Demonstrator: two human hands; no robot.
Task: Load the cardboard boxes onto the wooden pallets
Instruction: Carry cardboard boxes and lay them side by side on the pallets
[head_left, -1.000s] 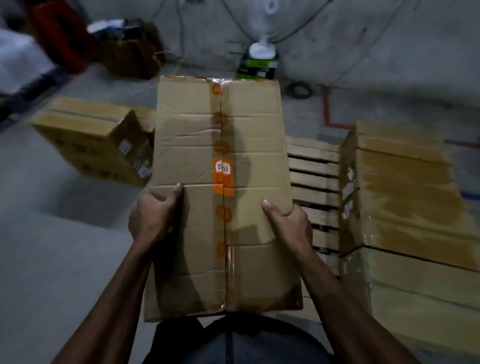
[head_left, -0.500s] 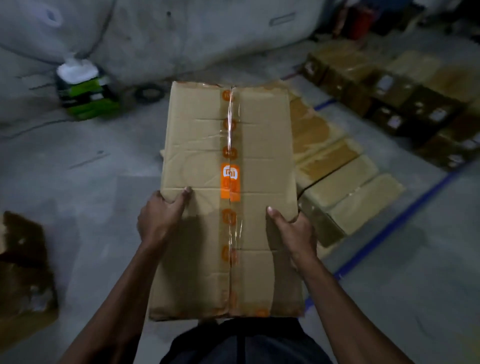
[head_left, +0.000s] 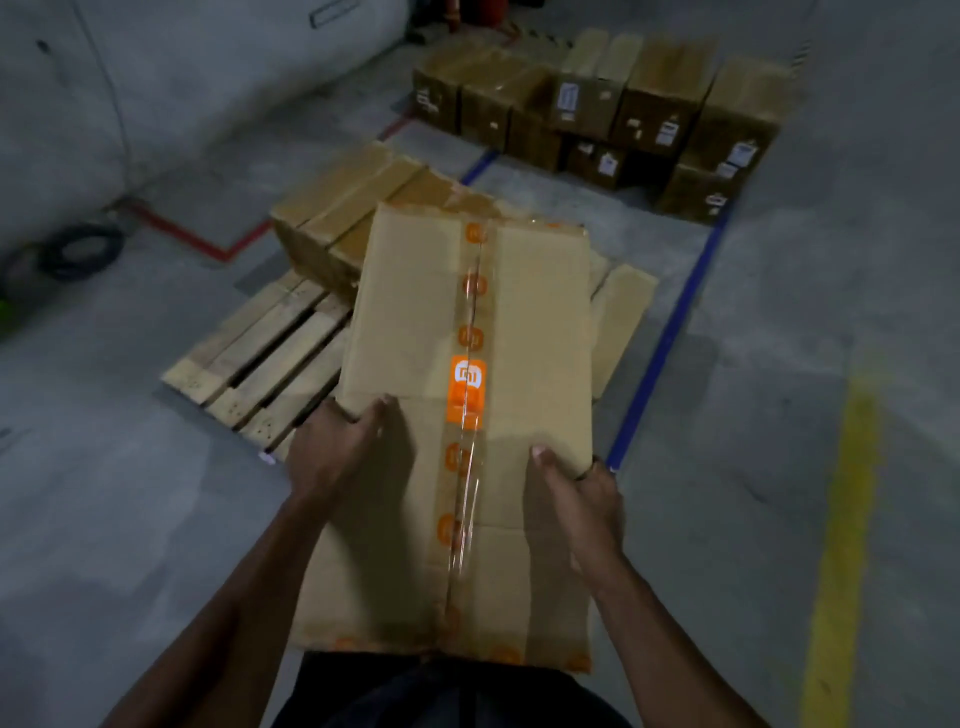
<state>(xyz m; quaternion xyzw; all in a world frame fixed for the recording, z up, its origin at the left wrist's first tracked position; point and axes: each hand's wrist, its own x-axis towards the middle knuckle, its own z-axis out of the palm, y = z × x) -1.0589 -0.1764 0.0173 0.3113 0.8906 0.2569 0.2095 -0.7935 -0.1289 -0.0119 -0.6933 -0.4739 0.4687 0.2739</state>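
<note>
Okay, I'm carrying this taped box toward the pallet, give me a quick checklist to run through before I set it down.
1. Left hand grip on the carried box: fingers curl over its left edge, ok.
2. Right hand grip: thumb on top, fingers round the right edge, ok.
3. Free slats on the wooden pallet: bare at its near left, ok.
4. Boxes already on the pallet: lying flat, ok.
5. Box underside: cannot tell, hidden.
6. Floor at your feet: cannot tell, the box blocks it.
</note>
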